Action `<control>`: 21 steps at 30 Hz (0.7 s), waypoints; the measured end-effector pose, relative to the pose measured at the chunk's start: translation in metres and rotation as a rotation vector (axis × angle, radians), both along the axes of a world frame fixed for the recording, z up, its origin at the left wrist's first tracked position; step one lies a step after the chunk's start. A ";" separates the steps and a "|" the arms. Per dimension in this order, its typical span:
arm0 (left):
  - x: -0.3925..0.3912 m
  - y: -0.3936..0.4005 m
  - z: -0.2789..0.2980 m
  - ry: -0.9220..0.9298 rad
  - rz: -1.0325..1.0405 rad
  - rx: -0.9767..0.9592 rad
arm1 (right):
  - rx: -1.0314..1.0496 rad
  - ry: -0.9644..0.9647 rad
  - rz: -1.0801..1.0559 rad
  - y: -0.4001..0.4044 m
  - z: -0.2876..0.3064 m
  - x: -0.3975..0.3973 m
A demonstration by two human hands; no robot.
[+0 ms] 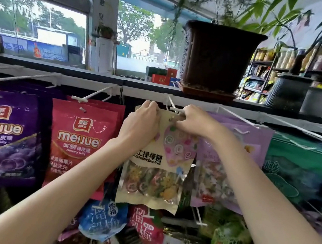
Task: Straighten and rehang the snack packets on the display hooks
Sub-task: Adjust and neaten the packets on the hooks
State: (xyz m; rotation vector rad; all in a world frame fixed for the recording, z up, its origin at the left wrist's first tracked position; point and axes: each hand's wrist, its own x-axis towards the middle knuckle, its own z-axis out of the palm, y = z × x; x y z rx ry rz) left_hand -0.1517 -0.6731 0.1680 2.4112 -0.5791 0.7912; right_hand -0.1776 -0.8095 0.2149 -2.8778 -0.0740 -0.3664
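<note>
We've got both hands up at the top rail of the rack, on the cream lollipop packet [157, 163] in the middle. Our left hand [141, 123] grips its top left corner, fingers curled over the upper edge and pressed together. Our right hand [192, 121] pinches the top edge just right of the punched hole, fingertips bunched right at the tip of the white hook [174, 108]. We can't tell if the hole is actually on the hook or just beside it (our fingers cover that bit). The packet hangs a little tilted, its lower right corner kicked out. Its clear window shows swirly lollipops inside, yellow, green and pink.

To its left along the rail hangs the red gummy packet [80, 143] on its own hook, with more red ones stacked behind it, and further left the purple gummy packet [1, 136], same deal. To the right, touching our right wrist, is the lilac packet [219, 173], with pale mixed candy showing through its window, then a green packet [295, 170] toward the right end of the rack.

On the lower row, just under the lollipop packet, there's a blue pouch [103, 220] and a red pouch [145, 224] side by side.

On the ledge above the rail sits a dark brown plant pot [216, 57] on a saucer, holding thin green fronds.
</note>
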 end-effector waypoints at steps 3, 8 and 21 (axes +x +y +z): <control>-0.008 0.003 0.000 -0.017 -0.011 -0.021 | 0.044 -0.050 0.011 0.000 -0.003 -0.007; -0.028 0.020 -0.022 -0.075 -0.003 -0.233 | 0.034 -0.281 -0.003 -0.010 -0.034 -0.020; -0.044 0.033 -0.050 -0.260 -0.191 -0.185 | 0.045 -0.539 -0.103 -0.005 -0.074 -0.042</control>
